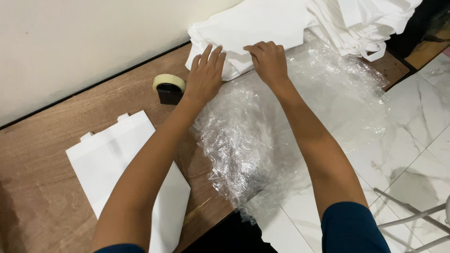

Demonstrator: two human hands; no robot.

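White folded fabric pieces in a stack (253, 28) lie at the upper centre of the frame, on the brown wooden worktop (37, 154). Left hand (205, 77) rests flat on the stack's edge, fingers (213, 55) spread and holding nothing. Right hand (268, 61) curls its fingers, pinching a top layer. Crinkled clear plastic wrap (262, 140) spreads below; a tape dispenser (169, 88) sits left of the hands, and a flat white bag (112, 159) lies at lower left.
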